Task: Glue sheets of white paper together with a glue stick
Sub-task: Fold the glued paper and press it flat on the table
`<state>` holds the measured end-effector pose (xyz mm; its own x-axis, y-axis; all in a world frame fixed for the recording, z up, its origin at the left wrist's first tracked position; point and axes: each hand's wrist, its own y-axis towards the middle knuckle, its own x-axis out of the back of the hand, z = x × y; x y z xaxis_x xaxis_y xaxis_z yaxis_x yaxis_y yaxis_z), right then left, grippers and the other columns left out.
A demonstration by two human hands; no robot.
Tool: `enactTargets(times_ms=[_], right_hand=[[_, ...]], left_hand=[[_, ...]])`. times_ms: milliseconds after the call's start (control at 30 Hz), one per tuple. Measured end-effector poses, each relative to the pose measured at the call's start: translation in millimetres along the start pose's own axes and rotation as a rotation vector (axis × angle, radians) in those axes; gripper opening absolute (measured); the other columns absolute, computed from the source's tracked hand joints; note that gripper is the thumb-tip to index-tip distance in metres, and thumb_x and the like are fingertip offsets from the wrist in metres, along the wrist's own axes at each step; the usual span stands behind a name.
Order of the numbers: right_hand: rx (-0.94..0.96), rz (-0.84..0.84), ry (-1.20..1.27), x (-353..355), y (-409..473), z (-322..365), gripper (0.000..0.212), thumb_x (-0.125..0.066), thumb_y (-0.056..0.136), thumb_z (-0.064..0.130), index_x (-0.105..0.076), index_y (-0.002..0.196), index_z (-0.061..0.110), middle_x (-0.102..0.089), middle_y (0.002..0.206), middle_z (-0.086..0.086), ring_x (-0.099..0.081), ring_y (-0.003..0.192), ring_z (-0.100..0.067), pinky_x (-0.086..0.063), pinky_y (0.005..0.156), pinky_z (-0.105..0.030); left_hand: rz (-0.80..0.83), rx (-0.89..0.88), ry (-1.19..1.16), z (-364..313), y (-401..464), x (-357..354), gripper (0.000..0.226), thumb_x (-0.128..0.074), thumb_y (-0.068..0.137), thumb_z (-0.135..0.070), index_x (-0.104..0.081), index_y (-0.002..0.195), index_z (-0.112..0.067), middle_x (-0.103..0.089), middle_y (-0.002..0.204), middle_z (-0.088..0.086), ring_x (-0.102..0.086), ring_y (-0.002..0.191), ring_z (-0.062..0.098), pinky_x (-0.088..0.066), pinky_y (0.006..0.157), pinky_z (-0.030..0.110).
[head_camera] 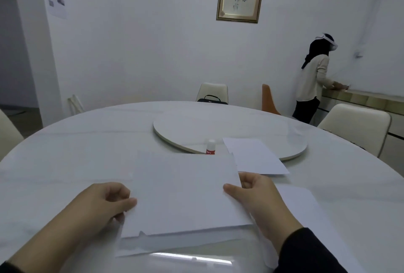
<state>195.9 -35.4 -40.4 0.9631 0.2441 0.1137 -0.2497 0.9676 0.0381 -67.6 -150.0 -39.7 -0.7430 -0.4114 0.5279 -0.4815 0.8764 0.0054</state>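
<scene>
A white sheet of paper (183, 191) is held slightly above the table in front of me. My left hand (105, 205) pinches its left edge and my right hand (253, 194) pinches its right edge. Under it lies another white sheet (175, 244), partly hidden. A further sheet (306, 209) lies beneath my right wrist, and one more (253, 156) rests at the turntable's rim. A glue stick (210, 147) with a white cap and red label stands upright just beyond the held sheet, its base hidden by the paper.
The round white table (76, 152) carries a round turntable (218, 128) at its centre. Cream chairs (358, 126) and an orange chair (269, 100) ring the table. Another person (312, 80) stands at a counter at the back right.
</scene>
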Motion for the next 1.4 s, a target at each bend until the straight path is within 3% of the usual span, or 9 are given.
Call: enactTargets(times_ms=[100,233,467,733,900,1067,1267,1400], right_hand=[[0.001,0.015,-0.030,-1.1,0.0,-2.5,0.018,-0.075,0.075,0.005,-0.072,0.092,0.010,-0.078,0.080,-0.005,-0.075,0.074,-0.022,-0.060,0.069,-0.034],[-0.002,0.001,-0.077,-3.4,-0.1,-5.6,0.019,-0.078,0.074,0.007,-0.071,0.091,0.011,-0.078,0.079,-0.004,-0.075,0.072,-0.021,-0.061,0.073,-0.037],[0.012,0.012,-0.199,-7.1,-0.5,-7.0,0.017,-0.079,0.073,0.012,-0.072,0.088,0.016,-0.078,0.077,0.004,-0.074,0.069,-0.013,-0.061,0.071,-0.032],[0.007,0.000,-0.273,-8.5,-1.7,-9.0,0.016,-0.081,0.070,0.014,-0.071,0.081,0.019,-0.077,0.077,0.003,-0.073,0.069,-0.013,-0.061,0.074,-0.037],[-0.002,-0.004,-0.318,-8.6,-0.1,-11.1,0.017,-0.080,0.070,0.014,-0.072,0.084,0.017,-0.077,0.080,0.000,-0.073,0.073,-0.018,-0.060,0.075,-0.038],[-0.012,-0.017,-0.341,-8.7,1.8,-13.2,0.015,-0.080,0.071,0.016,-0.068,0.080,0.020,-0.074,0.077,0.004,-0.071,0.066,-0.008,-0.060,0.067,-0.024],[-0.016,-0.003,-0.378,-8.4,2.1,-13.8,0.018,-0.080,0.073,0.016,-0.063,0.074,0.023,-0.074,0.082,0.003,-0.072,0.074,-0.014,-0.060,0.074,-0.032],[-0.019,0.004,-0.404,-8.7,1.9,-13.4,0.017,-0.079,0.073,0.018,-0.064,0.075,0.023,-0.074,0.082,0.004,-0.072,0.074,-0.014,-0.060,0.072,-0.028]], left_hand=[[-0.015,0.000,0.041,6.3,1.2,3.4,0.023,-0.077,0.074,-0.018,-0.065,0.055,-0.012,-0.062,0.044,0.001,-0.050,0.035,0.006,-0.037,0.054,0.025],[0.000,-0.008,0.094,10.5,1.0,6.9,0.026,-0.079,0.072,-0.017,-0.066,0.049,-0.020,-0.062,0.043,0.001,-0.050,0.034,0.005,-0.037,0.055,0.025],[-0.015,-0.042,0.221,11.9,-1.6,8.5,0.030,-0.078,0.072,-0.019,-0.058,0.050,-0.016,-0.060,0.043,-0.002,-0.046,0.039,0.009,-0.036,0.054,0.026],[0.006,-0.041,0.272,13.2,-5.9,6.6,0.032,-0.076,0.074,-0.018,-0.053,0.051,-0.015,-0.055,0.040,-0.002,-0.040,0.031,0.006,-0.034,0.044,0.024],[0.007,-0.042,0.290,13.5,-5.9,5.4,0.030,-0.076,0.073,-0.018,-0.055,0.052,-0.016,-0.058,0.040,-0.003,-0.041,0.031,0.004,-0.034,0.046,0.025],[-0.002,-0.039,0.278,14.1,-5.0,3.7,0.029,-0.079,0.071,-0.018,-0.057,0.051,-0.015,-0.056,0.039,-0.003,-0.045,0.039,0.010,-0.035,0.050,0.026],[0.009,-0.045,0.269,15.5,-5.1,3.3,0.035,-0.080,0.069,-0.016,-0.054,0.045,-0.016,-0.054,0.039,-0.004,-0.046,0.042,0.012,-0.036,0.054,0.027],[0.012,-0.057,0.291,16.9,-5.1,2.8,0.032,-0.079,0.070,-0.018,-0.056,0.047,-0.017,-0.056,0.039,-0.006,-0.047,0.042,0.008,-0.036,0.052,0.026]])
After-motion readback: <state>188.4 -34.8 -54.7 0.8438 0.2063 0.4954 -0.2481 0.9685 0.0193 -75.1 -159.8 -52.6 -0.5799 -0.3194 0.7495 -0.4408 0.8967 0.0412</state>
